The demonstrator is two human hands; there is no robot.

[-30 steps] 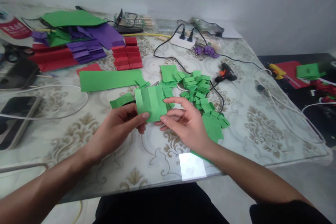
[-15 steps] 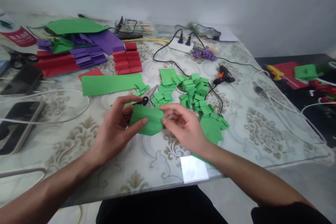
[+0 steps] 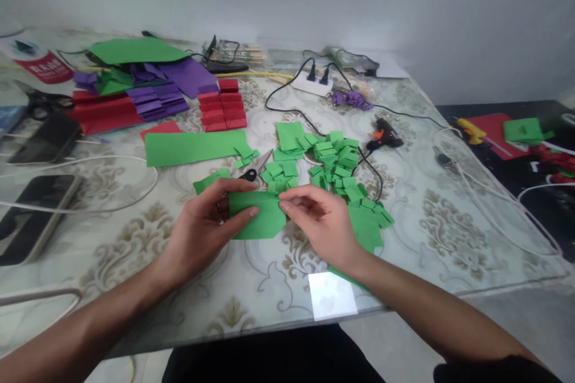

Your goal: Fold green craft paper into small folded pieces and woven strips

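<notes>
A folded green paper piece (image 3: 263, 218) lies low over the glass table top (image 3: 269, 275), held between both hands. My left hand (image 3: 204, 230) grips its left side, thumb on top and fingers under. My right hand (image 3: 321, 221) pinches its upper right corner with thumb and forefinger. Small scissors (image 3: 252, 171) lie just behind the paper. A heap of small green paper pieces (image 3: 335, 158) spreads behind and to the right of my right hand. A long green strip (image 3: 193, 146) lies further back on the left.
Red folded pieces (image 3: 222, 108), purple paper (image 3: 166, 93) and a large green sheet (image 3: 135, 51) sit at the back left. A black glue gun (image 3: 381, 133), a power strip (image 3: 312, 81) and cables lie at the back right. Two phones (image 3: 31, 209) rest at the left edge.
The green paper stood open and upright a second ago; it has since been folded over and lowered toward the table, with both hands following it down.
</notes>
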